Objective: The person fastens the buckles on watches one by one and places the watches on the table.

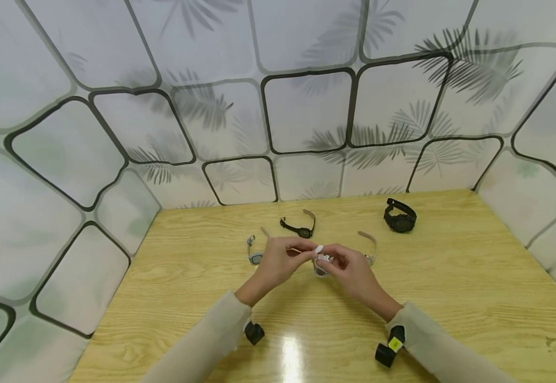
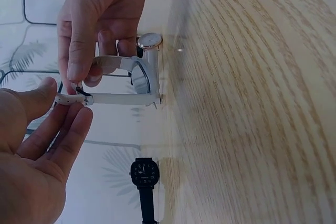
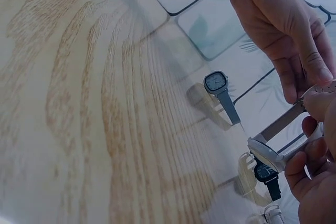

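Both hands hold a white-strapped wristwatch point(image 1: 321, 268) just above the table, its case hanging below the fingers. The left hand point(image 1: 280, 263) pinches the free end of the strap point(image 2: 68, 98) between thumb and fingers. At the buckle point(image 2: 84, 94), the right hand point(image 1: 351, 268) holds the strap, with its thumb on top and other fingers inside the loop. In the left wrist view the strap end is at the buckle; whether the pin sits in a hole I cannot tell. In the right wrist view the fingers hide the buckle, while the watch case point(image 3: 266, 154) shows.
Behind the hands lie a grey square watch point(image 1: 256, 259), a black-strapped watch point(image 1: 304, 232) and a light-strapped watch point(image 1: 369, 260) partly hidden by the right hand. A chunky black watch point(image 1: 400, 221) stands farther right. Patterned fabric walls point(image 1: 311, 111) border the wooden table point(image 1: 450, 276).
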The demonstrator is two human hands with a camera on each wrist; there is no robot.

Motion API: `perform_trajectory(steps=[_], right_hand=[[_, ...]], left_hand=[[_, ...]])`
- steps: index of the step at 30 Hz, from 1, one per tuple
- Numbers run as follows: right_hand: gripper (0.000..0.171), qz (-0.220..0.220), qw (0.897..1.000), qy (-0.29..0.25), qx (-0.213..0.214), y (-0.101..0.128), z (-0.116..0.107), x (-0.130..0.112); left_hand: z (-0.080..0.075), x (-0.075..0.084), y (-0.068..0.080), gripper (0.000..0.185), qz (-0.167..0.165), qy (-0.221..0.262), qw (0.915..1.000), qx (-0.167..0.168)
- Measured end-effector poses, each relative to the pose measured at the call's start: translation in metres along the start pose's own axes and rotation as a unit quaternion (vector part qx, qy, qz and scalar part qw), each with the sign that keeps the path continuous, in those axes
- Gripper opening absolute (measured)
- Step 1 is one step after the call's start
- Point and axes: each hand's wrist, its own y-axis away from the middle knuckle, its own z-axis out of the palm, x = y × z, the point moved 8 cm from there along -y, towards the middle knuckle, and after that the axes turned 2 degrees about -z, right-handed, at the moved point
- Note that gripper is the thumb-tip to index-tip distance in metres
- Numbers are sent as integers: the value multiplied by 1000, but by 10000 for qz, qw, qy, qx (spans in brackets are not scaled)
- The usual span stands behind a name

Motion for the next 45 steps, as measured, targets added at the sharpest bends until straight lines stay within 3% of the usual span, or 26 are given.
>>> perform_trajectory(steps=[14, 23, 35, 45], right_hand=[[19, -137, 9998, -105, 99, 1, 0, -1], [16, -142, 9995, -269, 93, 1, -3, -4], [16, -92, 9991, -410, 114, 1, -7, -8], [15, -169, 9989, -427, 61, 0, -7, -8]], left_hand=[[-2, -3, 2, 16, 30, -175, 9998, -50], [-2, 0, 3, 17, 158, 127, 9997, -141], [-5, 3, -1, 13, 97, -206, 9994, -264], [-3, 11, -4, 8, 282, -1021, 9932, -478]])
